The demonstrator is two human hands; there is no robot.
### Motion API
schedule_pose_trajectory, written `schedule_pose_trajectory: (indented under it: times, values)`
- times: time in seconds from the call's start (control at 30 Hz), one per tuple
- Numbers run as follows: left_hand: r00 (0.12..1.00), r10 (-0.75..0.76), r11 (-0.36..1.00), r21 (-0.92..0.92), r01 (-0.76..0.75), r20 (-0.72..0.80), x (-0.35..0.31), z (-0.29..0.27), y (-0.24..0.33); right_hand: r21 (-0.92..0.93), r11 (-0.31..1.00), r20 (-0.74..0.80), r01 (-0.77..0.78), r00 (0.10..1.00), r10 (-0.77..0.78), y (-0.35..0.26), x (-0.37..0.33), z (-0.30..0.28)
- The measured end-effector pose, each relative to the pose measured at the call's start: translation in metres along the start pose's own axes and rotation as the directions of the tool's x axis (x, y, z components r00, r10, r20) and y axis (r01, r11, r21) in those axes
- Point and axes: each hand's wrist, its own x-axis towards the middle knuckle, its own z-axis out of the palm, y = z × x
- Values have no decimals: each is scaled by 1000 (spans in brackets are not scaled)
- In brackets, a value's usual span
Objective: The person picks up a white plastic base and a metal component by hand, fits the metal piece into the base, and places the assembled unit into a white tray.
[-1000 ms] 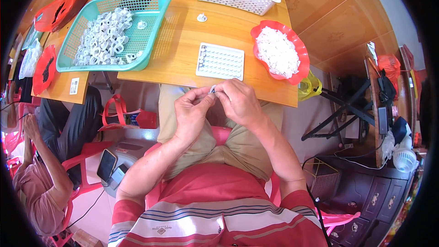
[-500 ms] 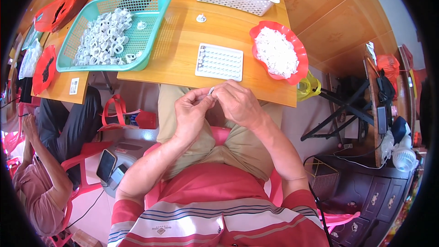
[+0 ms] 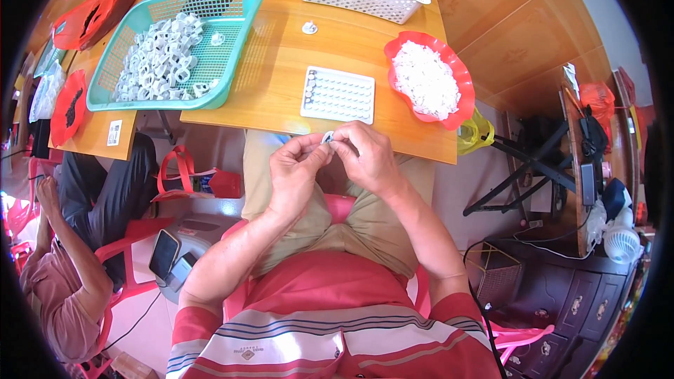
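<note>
Just off the table's front edge, my left hand [image 3: 296, 167] pinches a small whitish plastic piece [image 3: 327, 137] between thumb and fingers. My right hand [image 3: 367, 158] meets it from the other side, its fingertips closed on the same piece. Fingers cover most of the piece, so its exact kind does not show. Beyond my hands lies a white tray [image 3: 303, 107] with rows of small round pale parts and several dark ones along its left edge. A red scalloped dish [image 3: 466, 98] heaped with small white parts [image 3: 423, 78] stands right of the tray.
At the left, a green basket [image 3: 242, 42] holds many white plastic ring-shaped parts [image 3: 158, 56]. A white basket [image 3: 351, 1] stands at the back, and a loose white part [image 3: 309, 27] lies nearer. Another person [image 3: 67, 267] sits at far left. A yellow bag [image 3: 477, 137] hangs by the table's right corner.
My right hand's fingers have shifted and spread slightly, so more of the small piece shows between my fingertips. The left hand stays nearly in place.
</note>
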Motion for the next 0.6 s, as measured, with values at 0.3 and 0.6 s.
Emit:
schedule_pose_trajectory:
  times: [0.3, 0.6]
  values:
    - [1000, 12, 998, -65, -11, 7, -2, 3, 6, 260, 939, -1, -227, 972, 235, 0, -5, 7]
    - [1000, -4, 998, -64, 5, 11, -1, 2, 5, 649, 583, 196, -490, 847, 493, 7, -6, 11]
